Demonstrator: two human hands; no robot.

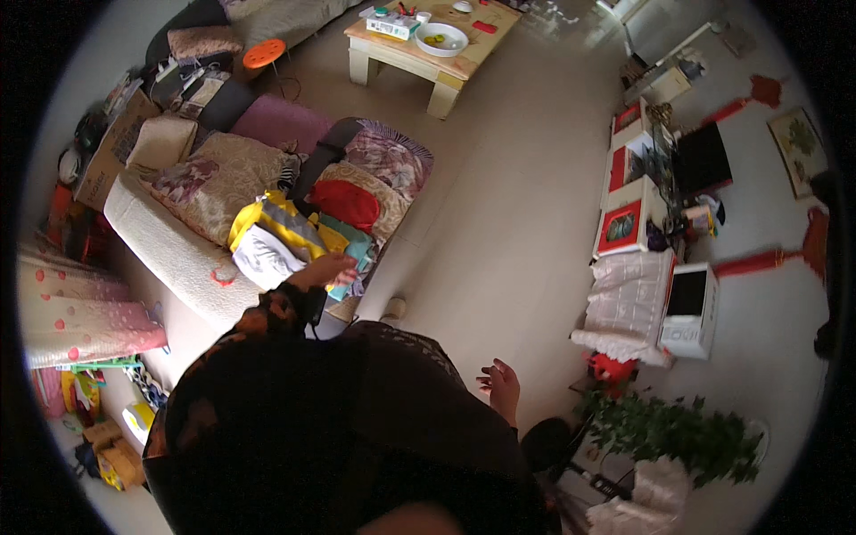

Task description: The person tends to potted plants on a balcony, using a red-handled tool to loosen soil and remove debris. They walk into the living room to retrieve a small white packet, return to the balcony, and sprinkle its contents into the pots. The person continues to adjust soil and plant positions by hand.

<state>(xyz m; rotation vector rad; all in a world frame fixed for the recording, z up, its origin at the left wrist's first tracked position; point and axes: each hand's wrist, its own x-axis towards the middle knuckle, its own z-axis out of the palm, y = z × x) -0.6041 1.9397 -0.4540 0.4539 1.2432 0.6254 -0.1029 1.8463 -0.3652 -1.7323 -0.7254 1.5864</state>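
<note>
My left hand [328, 270] is over the near end of the sofa, its fingers apart and nothing seen in it. Beside it lie a white cloth [264, 257], a yellow garment with a grey stripe [294, 224] and a teal cloth [356, 244]. Just beyond them a red cloth [346, 204] rests on a patterned cover. Over the floor on the right, my right hand [500, 388] hangs away from other things, fingers loosely bent and apart, holding nothing visible.
A low wooden table [401, 50] with a white bowl [441, 40] stands ahead, near an orange stool [265, 53]. Along the right wall are a cabinet [605, 200], a white cloth-covered unit [625, 294] and a leafy plant [675, 428]. A dotted curtain [87, 307] hangs at left.
</note>
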